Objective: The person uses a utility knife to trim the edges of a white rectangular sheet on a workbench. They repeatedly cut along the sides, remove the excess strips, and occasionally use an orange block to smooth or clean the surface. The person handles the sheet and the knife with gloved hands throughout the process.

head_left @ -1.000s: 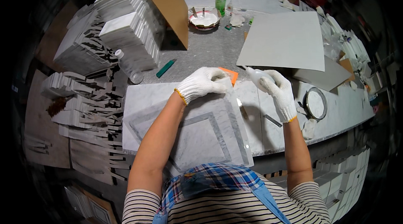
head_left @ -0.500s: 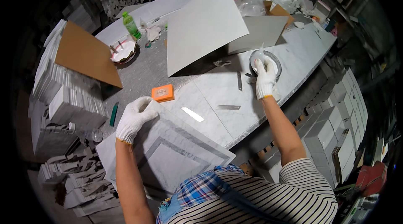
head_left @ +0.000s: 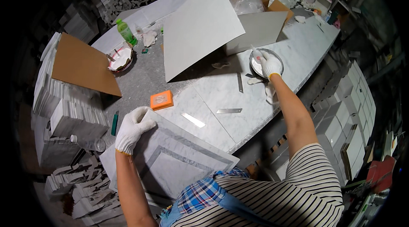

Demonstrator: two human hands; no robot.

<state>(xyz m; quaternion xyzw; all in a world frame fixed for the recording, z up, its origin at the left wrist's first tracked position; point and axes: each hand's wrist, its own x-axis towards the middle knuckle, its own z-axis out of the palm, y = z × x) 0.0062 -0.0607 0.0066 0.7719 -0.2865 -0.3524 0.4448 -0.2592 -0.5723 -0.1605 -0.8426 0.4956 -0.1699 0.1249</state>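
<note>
My left hand (head_left: 133, 129), in a white knit glove, is closed on the top corner of a square marble panel (head_left: 170, 169) with grey inlaid bands. The panel leans tilted toward my apron at the table's near edge. Over at the right, my gloved right hand (head_left: 270, 65) is closed around a small whitish squeeze bottle (head_left: 257, 55) with a pointed tip. It holds the bottle tilted over a round dish (head_left: 279, 58) with a dark rim; the fingers hide part of both. A crumpled white cloth (head_left: 270, 94) lies below that wrist.
An orange box (head_left: 162, 100), metal rulers (head_left: 229, 110) and a green cutter (head_left: 115, 123) lie on the table. Large pale boards (head_left: 200, 31) lean behind. At left stand stacked tiles (head_left: 79, 114), a brown board (head_left: 83, 65) and a green bottle (head_left: 126, 32).
The squeeze bottle has gone from upright to tilted leftward as my right hand turned over the dish. My left hand keeps its hold on the panel; the view has shifted slightly.
</note>
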